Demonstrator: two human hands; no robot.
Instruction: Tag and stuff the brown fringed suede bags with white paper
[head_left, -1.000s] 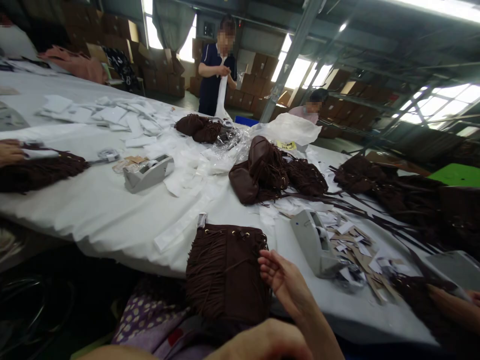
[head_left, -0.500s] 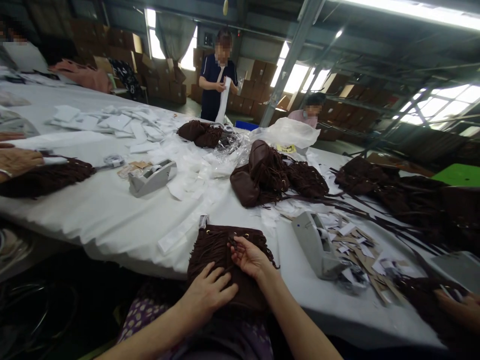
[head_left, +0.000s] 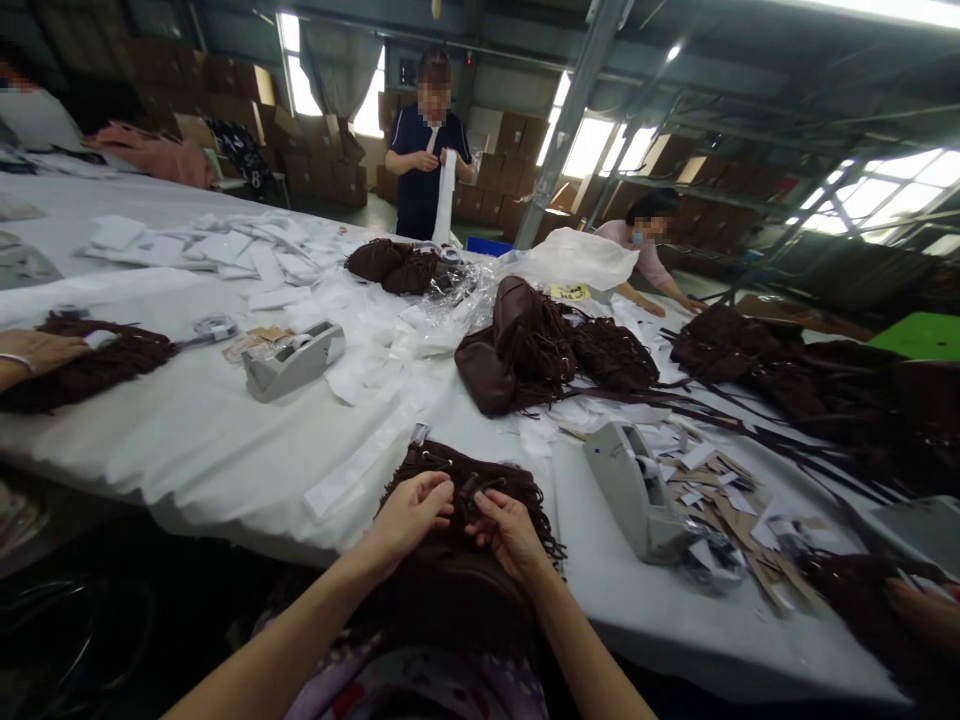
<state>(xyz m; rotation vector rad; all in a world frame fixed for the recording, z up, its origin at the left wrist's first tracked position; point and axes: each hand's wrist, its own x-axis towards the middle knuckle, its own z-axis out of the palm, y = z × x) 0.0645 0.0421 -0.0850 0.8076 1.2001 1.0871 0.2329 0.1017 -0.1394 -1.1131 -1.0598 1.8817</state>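
Observation:
A dark brown fringed bag (head_left: 459,572) with brass eyelets lies at the table edge in front of me, partly over my lap. My left hand (head_left: 414,512) is over its upper left part, fingers curled and pinched together; what they hold, if anything, is hidden. Just to the right, my right hand (head_left: 511,528) pinches the dark drawstring (head_left: 469,488) near the middle of the bag's top. Both hands are close together, a small gap between their fingertips. A small white tag (head_left: 418,433) sticks up at the bag's top left corner.
Grey tape dispensers stand left (head_left: 294,360) and right (head_left: 634,490) of the bag. Brown bags (head_left: 517,350) are heaped beyond it. White paper pieces (head_left: 262,250) and cardboard scraps (head_left: 739,510) are scattered about. Co-workers' hands (head_left: 49,350) show at both sides; other people stand across the table.
My left hand has lifted from lying spread on the bag to a pinch near its top. My right hand has moved slightly down. A person at the back right leans over the table.

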